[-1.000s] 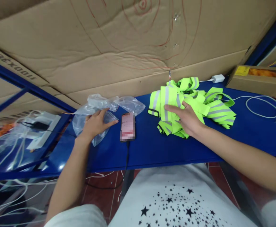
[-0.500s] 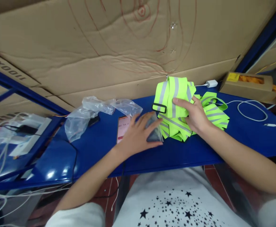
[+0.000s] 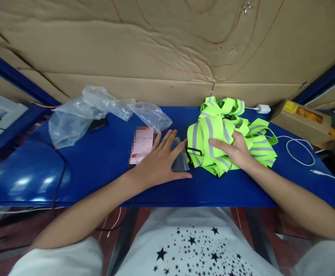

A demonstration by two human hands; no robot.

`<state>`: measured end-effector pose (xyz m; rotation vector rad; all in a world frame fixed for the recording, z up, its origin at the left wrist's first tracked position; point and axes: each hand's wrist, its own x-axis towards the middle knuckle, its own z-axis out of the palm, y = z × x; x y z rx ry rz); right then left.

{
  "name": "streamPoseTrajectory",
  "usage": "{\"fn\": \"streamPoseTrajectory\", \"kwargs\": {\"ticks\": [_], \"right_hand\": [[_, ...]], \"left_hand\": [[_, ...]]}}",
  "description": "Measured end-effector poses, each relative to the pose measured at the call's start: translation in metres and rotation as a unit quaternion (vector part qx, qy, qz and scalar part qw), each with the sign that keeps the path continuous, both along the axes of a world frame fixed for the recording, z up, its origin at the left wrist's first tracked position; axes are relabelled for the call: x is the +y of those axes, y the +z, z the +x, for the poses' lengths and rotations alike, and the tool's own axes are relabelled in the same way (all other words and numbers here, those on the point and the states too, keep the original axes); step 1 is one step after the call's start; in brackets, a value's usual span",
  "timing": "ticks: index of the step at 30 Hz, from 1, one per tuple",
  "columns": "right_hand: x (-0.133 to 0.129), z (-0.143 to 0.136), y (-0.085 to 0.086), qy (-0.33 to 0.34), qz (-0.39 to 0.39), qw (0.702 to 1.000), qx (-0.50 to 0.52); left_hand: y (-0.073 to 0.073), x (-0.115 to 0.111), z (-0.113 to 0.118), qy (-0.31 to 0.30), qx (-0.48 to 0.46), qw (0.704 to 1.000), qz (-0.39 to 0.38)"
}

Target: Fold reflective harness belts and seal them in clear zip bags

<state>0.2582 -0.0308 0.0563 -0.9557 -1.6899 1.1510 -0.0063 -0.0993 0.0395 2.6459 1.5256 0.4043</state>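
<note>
Straps [image 3: 203, 132], neon ones, sit bunched on the desk [image 3: 213, 191], right of the phone [image 3: 144, 141]. Right hand [image 3: 240, 150] is kinda closed on a folded bit, thumb on top. Left hand [image 3: 160, 165] is wide open, fingers spread by a small bag [image 3: 181, 161]; can't tell if they're touching.

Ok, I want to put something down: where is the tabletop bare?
The widest bare stretch of blue table lies between the black cable and the phone, in front of the clear bags. A strip also shows along the near edge, between the forearms. It is crowded at the neon straps in the right hand and the small bag by the left hand.
</note>
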Motion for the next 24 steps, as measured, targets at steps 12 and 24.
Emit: {"fn": "streamPoseTrajectory", "kwargs": {"ticks": [12,24], "right_hand": [[-0.007,-0.006,-0.007,-0.046,-0.081,0.993,0.075],[-0.016,-0.002,-0.014,0.052,-0.076,0.996,0.024]], "left_hand": [[0.018,-0.005,0.003,-0.009,-0.071,0.986,0.154],[0.008,-0.007,0.006,0.003,-0.048,0.97,0.24]]}}
